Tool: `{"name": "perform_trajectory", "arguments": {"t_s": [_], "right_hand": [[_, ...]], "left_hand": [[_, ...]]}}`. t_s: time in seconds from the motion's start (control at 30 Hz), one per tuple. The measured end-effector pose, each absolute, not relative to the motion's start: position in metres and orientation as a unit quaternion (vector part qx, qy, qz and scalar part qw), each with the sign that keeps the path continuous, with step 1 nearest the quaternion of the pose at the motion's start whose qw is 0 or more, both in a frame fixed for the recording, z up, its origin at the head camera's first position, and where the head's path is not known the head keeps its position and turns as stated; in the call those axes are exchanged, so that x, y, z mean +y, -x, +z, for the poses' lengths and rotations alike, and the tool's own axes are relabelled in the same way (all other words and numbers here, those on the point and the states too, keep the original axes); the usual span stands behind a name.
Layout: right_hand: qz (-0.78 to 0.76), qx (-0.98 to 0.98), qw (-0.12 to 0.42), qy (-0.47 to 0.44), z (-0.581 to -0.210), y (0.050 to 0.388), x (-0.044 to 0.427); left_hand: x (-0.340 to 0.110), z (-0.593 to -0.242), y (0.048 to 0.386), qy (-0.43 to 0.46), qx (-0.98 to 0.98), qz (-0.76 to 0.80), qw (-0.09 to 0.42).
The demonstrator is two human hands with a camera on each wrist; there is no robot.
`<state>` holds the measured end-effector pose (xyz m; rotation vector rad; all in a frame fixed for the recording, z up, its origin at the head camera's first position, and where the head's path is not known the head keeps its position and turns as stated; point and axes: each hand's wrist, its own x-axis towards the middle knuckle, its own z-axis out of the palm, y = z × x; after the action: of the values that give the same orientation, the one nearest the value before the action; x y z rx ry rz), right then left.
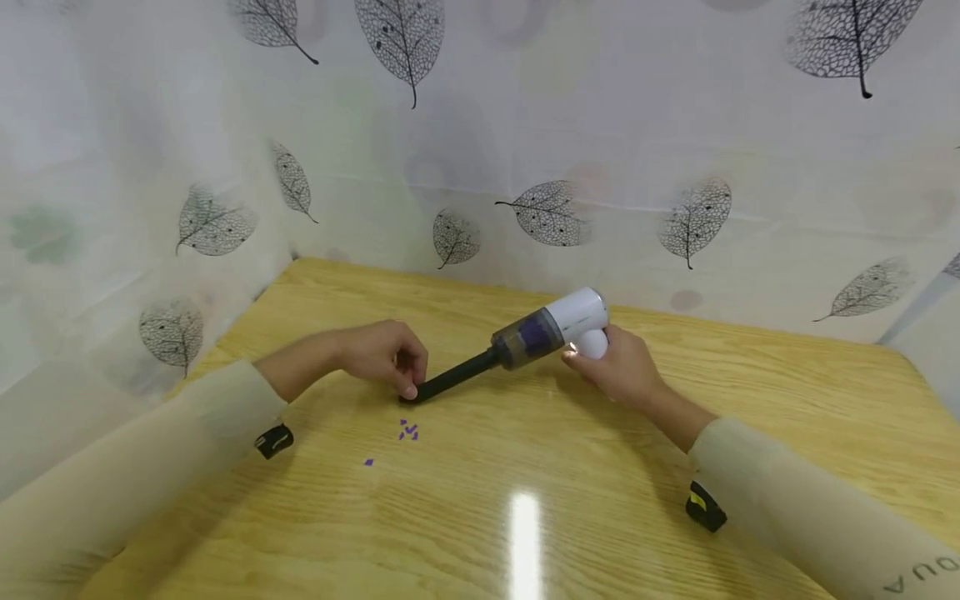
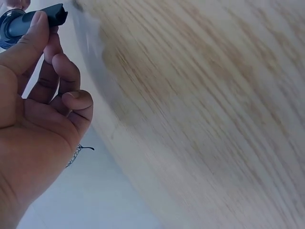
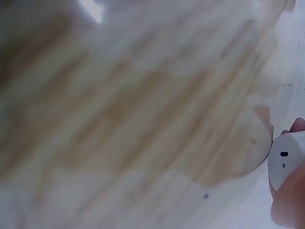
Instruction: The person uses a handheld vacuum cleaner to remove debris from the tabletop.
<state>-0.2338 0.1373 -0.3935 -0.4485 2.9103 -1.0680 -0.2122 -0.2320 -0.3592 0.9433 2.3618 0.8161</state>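
A white handheld vacuum cleaner [image 1: 577,317] with a see-through dust cup [image 1: 531,335] and a long black nozzle [image 1: 457,375] is held above the wooden table, tilted down to the left. My right hand [image 1: 622,367] grips its white handle; in the right wrist view only the handle's end [image 3: 284,155] and part of the hand show. With thumb and fingertips, my left hand [image 1: 382,354] pinches the nozzle near its tip. The left wrist view shows that slanted tip [image 2: 58,15] beyond the thumb. Several small purple scraps [image 1: 408,430] lie just below the nozzle tip.
One purple scrap [image 1: 369,462] lies apart, nearer the front left. The glossy wooden table [image 1: 600,517] reflects a bright light strip. Behind and to the left hangs a pale curtain [image 1: 360,167] printed with leaves. Dark wrist devices [image 1: 274,440] hang below both sleeves.
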Motion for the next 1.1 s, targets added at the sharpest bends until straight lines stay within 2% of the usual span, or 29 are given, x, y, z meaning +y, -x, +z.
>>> {"name": "perform_trajectory", "arguments": {"t_s": [0.77, 1.1], "right_hand": [[-0.326, 0.930, 0.007, 0.170, -0.394, 0.230, 0.141], [-0.345, 0.924, 0.020, 0.165, -0.394, 0.224, 0.138]], "left_hand": [[-0.227, -0.365, 0.193, -0.342, 0.847, 0.308, 0.265], [-0.230, -0.366, 0.182, -0.347, 0.848, 0.311, 0.252]]}}
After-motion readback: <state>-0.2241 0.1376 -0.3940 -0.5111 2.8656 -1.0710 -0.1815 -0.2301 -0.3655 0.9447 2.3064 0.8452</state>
